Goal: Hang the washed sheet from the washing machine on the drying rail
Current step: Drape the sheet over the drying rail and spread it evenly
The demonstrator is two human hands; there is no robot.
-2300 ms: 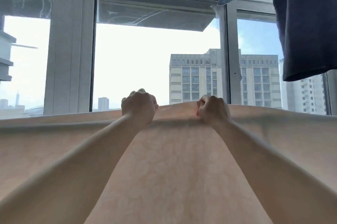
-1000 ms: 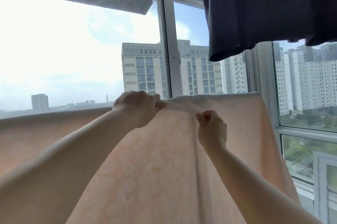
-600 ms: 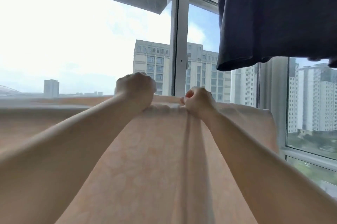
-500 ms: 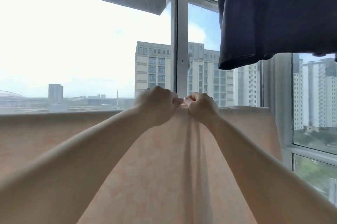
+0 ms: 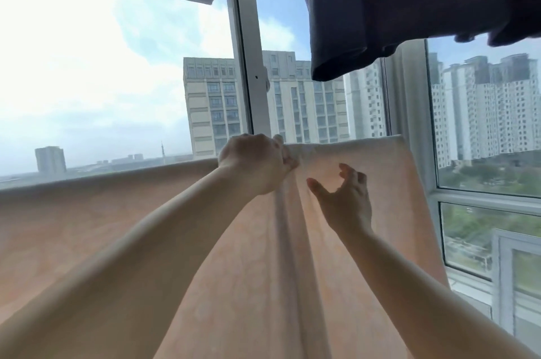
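Just sheet beyond hand

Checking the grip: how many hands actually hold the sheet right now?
1. The left hand grips the sheet at its top edge; the right hand is open just in front of it, holding nothing.

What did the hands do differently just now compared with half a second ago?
The right hand has let go of the peach sheet and dropped a little below its top edge, fingers spread open. The left hand still grips the top edge beside a fold. The sheet stays draped, and the dark garment still hangs above.
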